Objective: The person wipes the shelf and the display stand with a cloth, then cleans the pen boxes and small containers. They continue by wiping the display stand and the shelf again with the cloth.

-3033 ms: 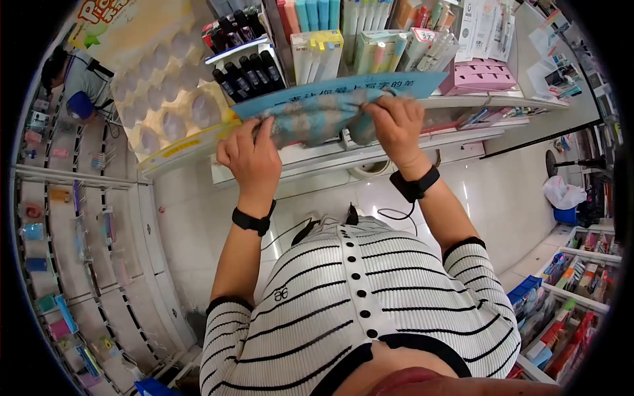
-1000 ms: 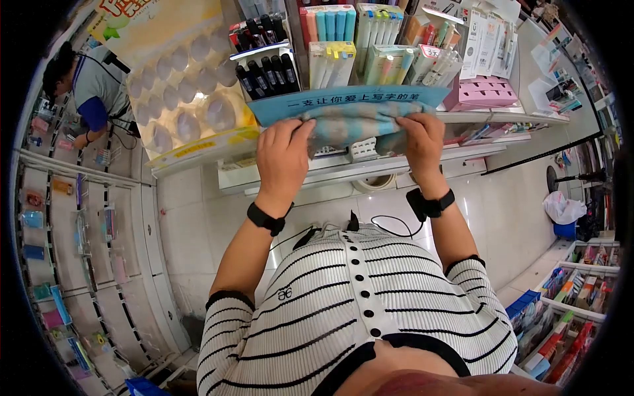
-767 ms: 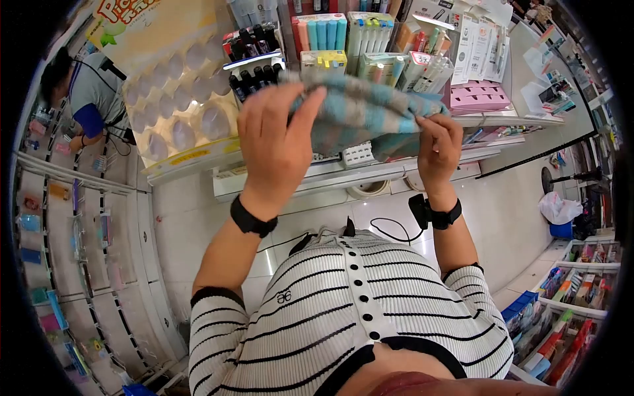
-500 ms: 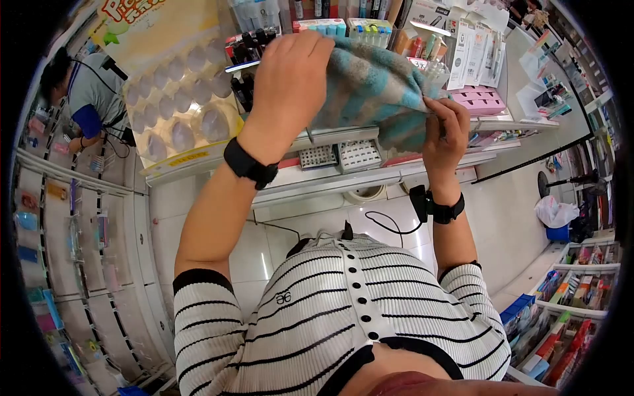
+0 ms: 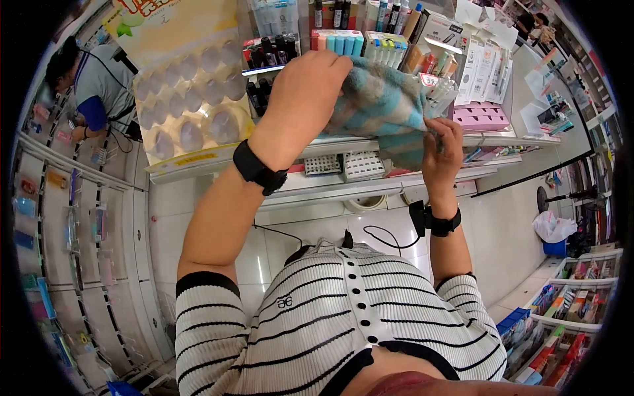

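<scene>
Well, cloth point(image 5: 382, 98) spans both grips point(image 5: 307, 96) point(image 5: 442, 153).

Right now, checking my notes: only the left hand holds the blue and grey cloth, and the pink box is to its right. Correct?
Not quite: in the head view, the right hand holds the blue and grey cloth too, along with the left hand. The pink box is indeed to the cloth's right.

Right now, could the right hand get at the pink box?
Probably yes: the pink box is close beside the right hand, with nothing visible between, though its fingers are pinching the cloth.
</scene>
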A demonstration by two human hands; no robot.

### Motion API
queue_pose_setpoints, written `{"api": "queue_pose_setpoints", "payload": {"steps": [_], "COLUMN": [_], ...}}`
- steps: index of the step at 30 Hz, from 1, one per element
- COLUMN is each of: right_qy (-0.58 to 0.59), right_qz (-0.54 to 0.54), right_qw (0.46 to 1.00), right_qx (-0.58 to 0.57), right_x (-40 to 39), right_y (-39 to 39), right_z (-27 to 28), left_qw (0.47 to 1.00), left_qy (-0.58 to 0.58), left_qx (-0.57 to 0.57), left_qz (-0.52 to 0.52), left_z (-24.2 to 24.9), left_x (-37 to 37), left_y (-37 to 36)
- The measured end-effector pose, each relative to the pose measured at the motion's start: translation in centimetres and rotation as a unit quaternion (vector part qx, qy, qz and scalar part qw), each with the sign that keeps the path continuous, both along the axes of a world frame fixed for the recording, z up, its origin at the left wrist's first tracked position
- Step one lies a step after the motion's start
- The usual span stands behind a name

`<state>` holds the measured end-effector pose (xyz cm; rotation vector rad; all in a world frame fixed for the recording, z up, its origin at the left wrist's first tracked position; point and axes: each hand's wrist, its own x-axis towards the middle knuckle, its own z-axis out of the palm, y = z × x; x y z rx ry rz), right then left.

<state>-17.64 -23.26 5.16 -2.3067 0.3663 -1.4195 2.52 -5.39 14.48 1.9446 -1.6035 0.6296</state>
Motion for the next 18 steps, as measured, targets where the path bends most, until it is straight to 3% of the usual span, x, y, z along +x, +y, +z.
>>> {"api": "queue_pose_setpoints", "payload": {"steps": [18], "right_qy": [0.007], "right_qz": [0.028], "right_qw": [1.000], "right_qx": [-0.009], "right_x": [-0.92], "right_y": [0.88], "right_z": [-0.33], "left_qw": [0.996], "left_qy": [-0.024], "left_qx": [-0.079], "left_qz": [-0.017], "left_z": [-0.55], "left_x": [-0.38], "left_y": [-0.68]}}
